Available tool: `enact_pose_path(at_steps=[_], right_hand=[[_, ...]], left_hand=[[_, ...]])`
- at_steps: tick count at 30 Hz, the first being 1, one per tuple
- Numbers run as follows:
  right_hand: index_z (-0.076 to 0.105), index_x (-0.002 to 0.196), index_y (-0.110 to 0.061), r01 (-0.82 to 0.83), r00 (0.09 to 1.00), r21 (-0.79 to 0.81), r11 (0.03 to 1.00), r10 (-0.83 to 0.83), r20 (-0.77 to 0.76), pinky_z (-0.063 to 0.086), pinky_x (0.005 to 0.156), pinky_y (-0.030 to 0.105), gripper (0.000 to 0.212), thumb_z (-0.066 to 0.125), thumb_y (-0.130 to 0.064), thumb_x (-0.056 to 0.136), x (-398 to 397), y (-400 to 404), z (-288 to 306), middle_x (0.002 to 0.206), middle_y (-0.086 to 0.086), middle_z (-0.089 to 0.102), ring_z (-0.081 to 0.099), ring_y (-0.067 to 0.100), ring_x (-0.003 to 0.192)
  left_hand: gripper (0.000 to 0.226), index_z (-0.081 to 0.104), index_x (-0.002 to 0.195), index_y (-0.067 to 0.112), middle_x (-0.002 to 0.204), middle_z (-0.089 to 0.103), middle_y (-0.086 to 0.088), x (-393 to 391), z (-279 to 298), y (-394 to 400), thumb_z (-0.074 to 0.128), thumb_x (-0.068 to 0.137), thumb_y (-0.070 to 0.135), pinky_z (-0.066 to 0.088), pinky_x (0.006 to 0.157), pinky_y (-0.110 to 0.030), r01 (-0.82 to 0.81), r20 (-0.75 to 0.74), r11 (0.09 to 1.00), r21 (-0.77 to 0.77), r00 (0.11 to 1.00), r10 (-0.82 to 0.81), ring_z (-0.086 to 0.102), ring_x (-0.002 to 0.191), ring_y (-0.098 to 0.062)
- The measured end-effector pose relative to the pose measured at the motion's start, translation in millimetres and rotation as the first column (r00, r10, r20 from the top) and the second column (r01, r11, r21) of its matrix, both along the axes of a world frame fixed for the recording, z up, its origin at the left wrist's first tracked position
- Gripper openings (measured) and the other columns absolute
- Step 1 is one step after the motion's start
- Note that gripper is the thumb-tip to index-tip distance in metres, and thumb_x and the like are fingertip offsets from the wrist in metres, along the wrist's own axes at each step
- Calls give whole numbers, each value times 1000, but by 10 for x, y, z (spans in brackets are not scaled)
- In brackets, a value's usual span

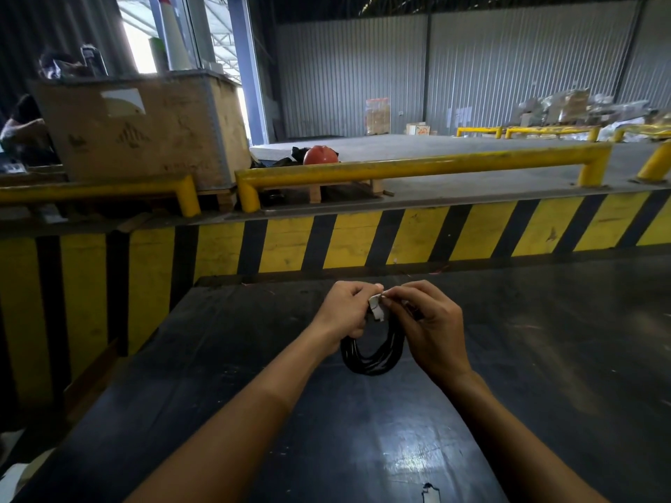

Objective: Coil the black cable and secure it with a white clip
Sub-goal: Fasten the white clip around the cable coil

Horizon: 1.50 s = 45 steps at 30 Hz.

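Observation:
The black cable point(374, 357) hangs as a coil of several loops between my hands, its lower end close to the dark table point(225, 357). My left hand point(345, 310) grips the top of the coil from the left. A white clip point(377, 309) sits at the top of the coil between both hands. My right hand point(432, 328) pinches the clip with thumb and forefinger from the right. The upper part of the coil is hidden behind my fingers.
A black-and-yellow striped barrier point(345, 241) runs behind the table, with yellow rails point(417, 167) above it. A large cardboard crate point(141, 128) stands at the left with a person point(25, 125) behind it. An orange helmet point(321, 155) lies beyond the rail.

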State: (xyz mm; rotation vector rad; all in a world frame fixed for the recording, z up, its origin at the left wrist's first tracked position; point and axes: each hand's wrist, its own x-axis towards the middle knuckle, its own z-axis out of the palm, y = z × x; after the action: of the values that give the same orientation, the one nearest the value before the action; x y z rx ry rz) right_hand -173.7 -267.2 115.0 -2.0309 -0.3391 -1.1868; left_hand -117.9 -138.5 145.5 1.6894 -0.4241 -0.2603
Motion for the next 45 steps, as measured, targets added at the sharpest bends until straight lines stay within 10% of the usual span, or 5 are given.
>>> enact_pose_path(at_steps=[19,36,45], right_hand=[[67,94,-8,47,995,-153,987,-60,-84,42,64,5,12,67,-16,84,41,-53,-255,92,6,57,51,7,74],[61,87,-25,-86,962,295,952,156,-223,53,58,30,8,63,-18,88,128,-80,-101,83,3,65,63,19,70],[67,86,-15,-146,914,263,954,232,-332,55,62,39,3,66,-17,86,193,-168,-19,75,2,69,65,18,67]], left_hand=[[20,61,107,4,73,57,-6,72,-25,22,55,92,15,26,33,-19,-99,87,995,-7,991,99,38,36,-5],[18,57,106,3,76,64,-7,60,-57,-16,58,88,2,29,31,-15,-115,153,981,-159,978,139,44,32,-2],[29,54,109,19,84,72,-3,120,-136,32,64,84,7,52,68,-24,-118,437,992,-41,891,124,67,75,-11]])
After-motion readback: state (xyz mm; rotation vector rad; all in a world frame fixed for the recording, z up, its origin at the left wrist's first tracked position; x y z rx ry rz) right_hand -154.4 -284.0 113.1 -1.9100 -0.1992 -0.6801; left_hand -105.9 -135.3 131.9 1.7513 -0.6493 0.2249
